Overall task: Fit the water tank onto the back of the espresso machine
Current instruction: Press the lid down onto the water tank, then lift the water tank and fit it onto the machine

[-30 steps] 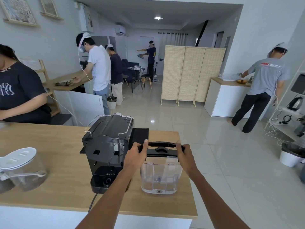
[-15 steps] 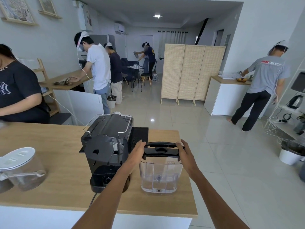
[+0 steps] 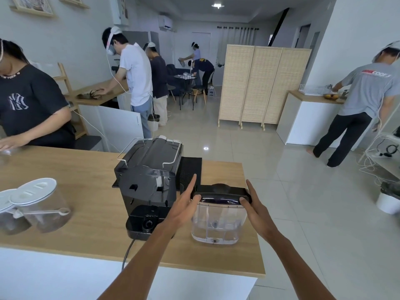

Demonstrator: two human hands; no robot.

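Both hands, left hand and right hand, are flanking the water tank by its black lid, fingers loosely spread. It is standing on the wooden counter, just right of the espresso machine, whose back is facing the camera.

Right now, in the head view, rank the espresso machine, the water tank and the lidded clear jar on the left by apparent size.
1. espresso machine, clearly largest.
2. and 3. water tank and lidded clear jar look close in size; the wide-angle view makes their order unsure.
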